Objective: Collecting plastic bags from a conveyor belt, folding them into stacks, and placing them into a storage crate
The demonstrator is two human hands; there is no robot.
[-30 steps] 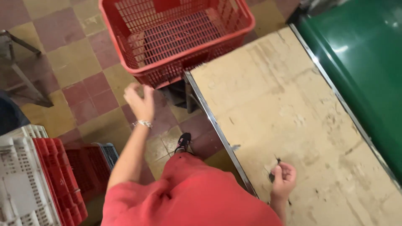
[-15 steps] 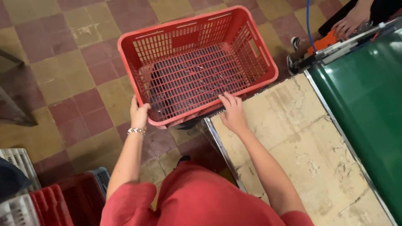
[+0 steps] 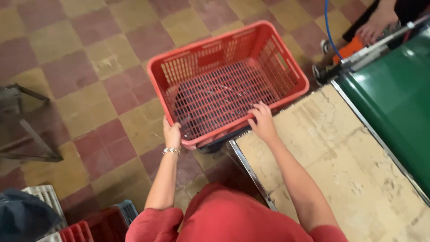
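The red plastic crate [image 3: 228, 85] has come a little nearer and turned slightly since half a second ago, both hands still on its near rim. Beneath lies a floor [image 3: 89, 67] of worn maroon and ochre tiles. The scuffed, pale table [image 3: 340, 170] has a metal edge, and the crate's lattice corner overhangs it. The left hand [image 3: 172, 134] clamps the rim corner; the right hand [image 3: 263, 123] grips the rim, fingers curled over.
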